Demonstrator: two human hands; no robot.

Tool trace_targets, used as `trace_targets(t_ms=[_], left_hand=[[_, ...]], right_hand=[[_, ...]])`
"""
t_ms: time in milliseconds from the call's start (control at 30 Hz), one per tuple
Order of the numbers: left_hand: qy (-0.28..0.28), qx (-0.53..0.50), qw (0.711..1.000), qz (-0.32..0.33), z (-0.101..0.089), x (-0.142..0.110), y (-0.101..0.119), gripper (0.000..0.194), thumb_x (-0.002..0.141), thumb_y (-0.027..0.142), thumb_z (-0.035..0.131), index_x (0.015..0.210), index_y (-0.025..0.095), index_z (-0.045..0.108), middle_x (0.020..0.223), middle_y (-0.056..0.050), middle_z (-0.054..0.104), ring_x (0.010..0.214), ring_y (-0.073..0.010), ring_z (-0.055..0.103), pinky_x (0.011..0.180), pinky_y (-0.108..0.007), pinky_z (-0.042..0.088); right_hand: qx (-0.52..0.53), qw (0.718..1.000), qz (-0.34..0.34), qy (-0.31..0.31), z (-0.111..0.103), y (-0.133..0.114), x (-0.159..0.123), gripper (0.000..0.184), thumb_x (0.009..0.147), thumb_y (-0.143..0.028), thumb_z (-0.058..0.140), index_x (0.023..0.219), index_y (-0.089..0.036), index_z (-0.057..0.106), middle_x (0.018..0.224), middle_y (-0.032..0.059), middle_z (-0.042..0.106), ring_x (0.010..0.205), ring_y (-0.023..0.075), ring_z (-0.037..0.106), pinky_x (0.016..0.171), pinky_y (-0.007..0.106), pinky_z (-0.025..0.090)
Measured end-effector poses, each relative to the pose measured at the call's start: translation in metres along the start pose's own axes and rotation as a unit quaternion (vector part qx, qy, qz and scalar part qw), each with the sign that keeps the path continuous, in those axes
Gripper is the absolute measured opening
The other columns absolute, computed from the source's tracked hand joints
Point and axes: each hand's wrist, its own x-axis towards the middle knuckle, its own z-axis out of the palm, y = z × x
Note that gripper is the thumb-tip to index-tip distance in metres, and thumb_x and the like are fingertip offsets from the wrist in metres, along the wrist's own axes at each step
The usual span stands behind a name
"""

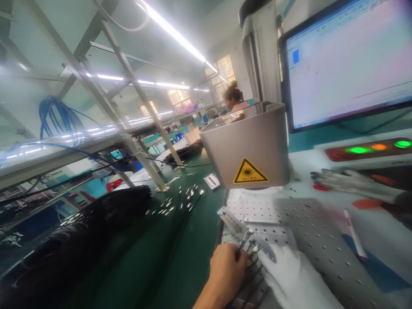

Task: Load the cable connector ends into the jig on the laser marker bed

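Thin black cables with metal connector ends [249, 246] sit in my left-hand grip [225, 274], pinched narrow just behind the plugs, over the perforated white plate [309, 223]. My gloved right hand [289, 274] lies flat beside them, holding nothing. Light, floppy; best held near the stiff plugs.

Yellow triangular laser-warning sign [250, 172] on the front of the grey hood [247, 141]; small print under its symbol too blurred to read. Monitor [347, 64] text illegible.
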Motion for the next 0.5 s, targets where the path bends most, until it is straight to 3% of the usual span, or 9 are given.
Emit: trace_targets(t_ms=[167, 267, 367, 500], left_hand=[[-0.016, 0.005, 1.000, 0.001, -0.003, -0.001, 0.005, 0.042, 0.081, 0.018, 0.054, 0.050, 0.017, 0.026, 0.051, 0.006, 0.022, 0.053, -0.0085, 0.016, 0.056, -0.030, 0.016], [-0.024, 0.002, 1.000, -0.004, -0.004, 0.001, 0.004, 0.042, 0.081, 0.019, 0.054, 0.049, 0.017, 0.026, 0.050, 0.006, 0.021, 0.053, -0.0085, 0.017, 0.056, -0.030, 0.016], [-0.035, -0.012, 0.999, -0.002, -0.003, 0.003, -0.001, 0.042, 0.082, 0.021, 0.053, 0.050, 0.017, 0.027, 0.050, 0.006, 0.024, 0.053, -0.0086, 0.020, 0.056, -0.030, 0.017], [-0.066, -0.047, 0.997, 0.019, 0.001, 0.004, -0.008, 0.036, 0.082, 0.025, 0.053, 0.053, 0.018, 0.033, 0.054, 0.006, 0.033, 0.056, -0.0085, 0.029, 0.057, -0.028, 0.020]], right_hand=[[0.008, 0.999, -0.030, 0.029, 0.002, 0.002, 0.006, 0.034, 0.088, -0.032, 0.051, 0.121, -0.035, 0.061, 0.099, 0.0078, 0.057, 0.077, 0.0236, 0.052, 0.064, 0.035, 0.041], [-0.004, 1.000, -0.017, 0.009, -0.003, -0.002, 0.013, 0.031, 0.087, -0.034, 0.054, 0.116, -0.038, 0.065, 0.092, 0.0074, 0.057, 0.073, 0.0239, 0.052, 0.062, 0.034, 0.036], [-0.013, 1.000, 0.006, -0.014, -0.012, -0.009, 0.017, 0.028, 0.089, -0.028, 0.053, 0.112, -0.035, 0.067, 0.092, 0.0078, 0.057, 0.074, 0.0234, 0.052, 0.065, 0.035, 0.038], [-0.035, 0.999, -0.003, 0.000, -0.018, -0.012, 0.018, 0.028, 0.088, -0.022, 0.053, 0.109, -0.032, 0.069, 0.090, 0.0078, 0.058, 0.073, 0.0230, 0.052, 0.064, 0.034, 0.040]])
